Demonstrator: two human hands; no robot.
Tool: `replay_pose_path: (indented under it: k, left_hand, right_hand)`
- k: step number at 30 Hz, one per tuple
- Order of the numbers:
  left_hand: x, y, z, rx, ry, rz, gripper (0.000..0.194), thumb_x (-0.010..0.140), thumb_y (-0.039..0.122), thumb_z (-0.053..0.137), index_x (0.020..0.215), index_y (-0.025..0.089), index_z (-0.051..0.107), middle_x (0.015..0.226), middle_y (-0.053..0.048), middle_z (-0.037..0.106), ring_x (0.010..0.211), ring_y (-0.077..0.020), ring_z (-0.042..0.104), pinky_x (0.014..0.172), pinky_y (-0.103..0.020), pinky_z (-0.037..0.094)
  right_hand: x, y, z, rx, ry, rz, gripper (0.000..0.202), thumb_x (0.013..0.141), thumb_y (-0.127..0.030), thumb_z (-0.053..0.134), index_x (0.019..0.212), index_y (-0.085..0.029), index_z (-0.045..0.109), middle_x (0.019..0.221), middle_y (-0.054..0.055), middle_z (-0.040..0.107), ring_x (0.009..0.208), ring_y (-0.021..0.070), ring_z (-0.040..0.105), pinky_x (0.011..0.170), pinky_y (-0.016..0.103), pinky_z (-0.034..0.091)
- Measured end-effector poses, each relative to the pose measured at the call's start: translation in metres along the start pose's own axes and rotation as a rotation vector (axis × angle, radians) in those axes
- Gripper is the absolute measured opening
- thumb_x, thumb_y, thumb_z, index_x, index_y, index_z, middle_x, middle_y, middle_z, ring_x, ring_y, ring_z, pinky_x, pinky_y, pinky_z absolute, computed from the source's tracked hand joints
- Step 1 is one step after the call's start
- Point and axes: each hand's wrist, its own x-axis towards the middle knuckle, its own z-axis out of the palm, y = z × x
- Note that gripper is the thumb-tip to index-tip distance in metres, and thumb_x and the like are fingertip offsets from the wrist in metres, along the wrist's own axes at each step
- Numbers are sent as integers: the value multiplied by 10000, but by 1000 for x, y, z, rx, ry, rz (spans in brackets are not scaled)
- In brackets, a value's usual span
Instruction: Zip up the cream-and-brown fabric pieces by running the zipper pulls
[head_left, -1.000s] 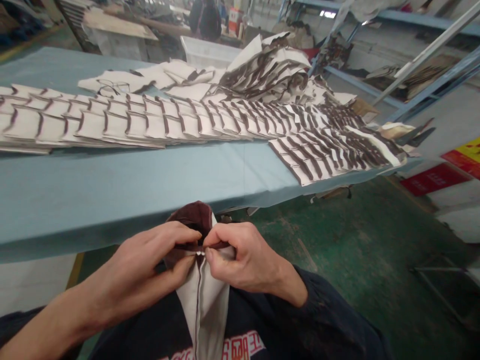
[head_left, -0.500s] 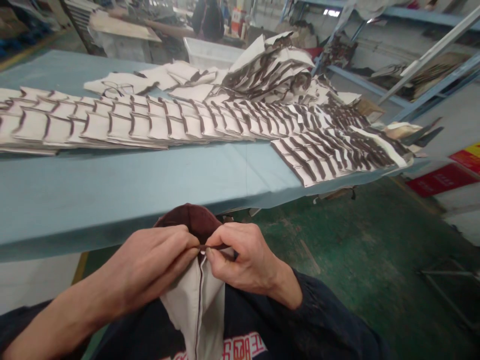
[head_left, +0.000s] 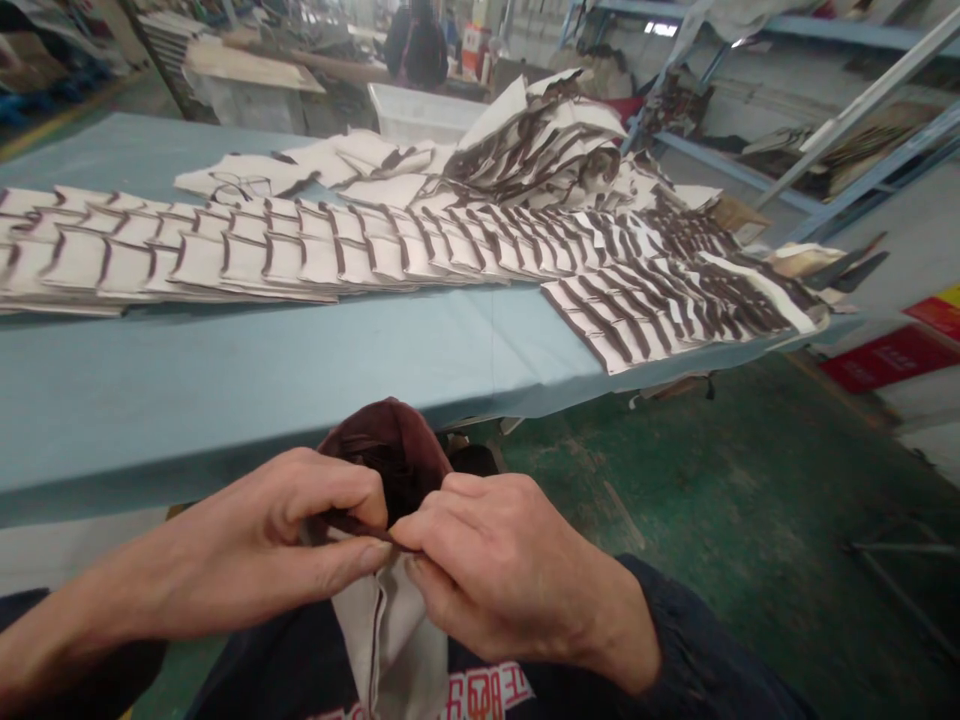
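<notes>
A cream fabric piece (head_left: 390, 625) with a dark seam line hangs in front of my dark top. Its upper end opens into a dark brown-maroon lining (head_left: 420, 440), rounded like a pouch or sleeve. My left hand (head_left: 300, 540) pinches the near edge of that opening between thumb and fingers. Close against it, my right hand (head_left: 517, 560) grips the same edge, its fingertips nearly touching the left ones. Between the hands a narrow dark strip of the edge shows. What lies under the right fingers is hidden.
Ahead stands a table with a light blue cover (head_left: 262, 365). Overlapping rows of cream pieces with dark edges (head_left: 285, 245) run across it. Behind them lie a folded fabric heap (head_left: 540, 140), glasses (head_left: 240, 187) and a white bin (head_left: 424, 112). Green floor (head_left: 675, 500) shows at right.
Both hands have moved lower and turned along the edge, the right one now more palm-down. The lined opening has widened, showing more of its dark inside.
</notes>
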Motion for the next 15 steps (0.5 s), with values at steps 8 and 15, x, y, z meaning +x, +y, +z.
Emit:
replay_pose_path:
  k: [8,15]
  left_hand:
    - [-6,10,23,168,200,106,326,1069,102,546,800,269,472,661,104,444,527,-108,376,496,-278,272]
    - [-20,2,61,-310,383,-50,398,1212,367,625,834,265,555,719,37,525,606,-164,472,523,-269,417]
  right_hand:
    - [0,21,15,503,-11,281,447,1243,-583,728,975,-228,771,824,8,765,697,164,647,683,289,529]
    - [10,36,59,1339,-13,565,852,747,-920,1090,717,-249,566,662,-82,503,630,108,397,573,258,398]
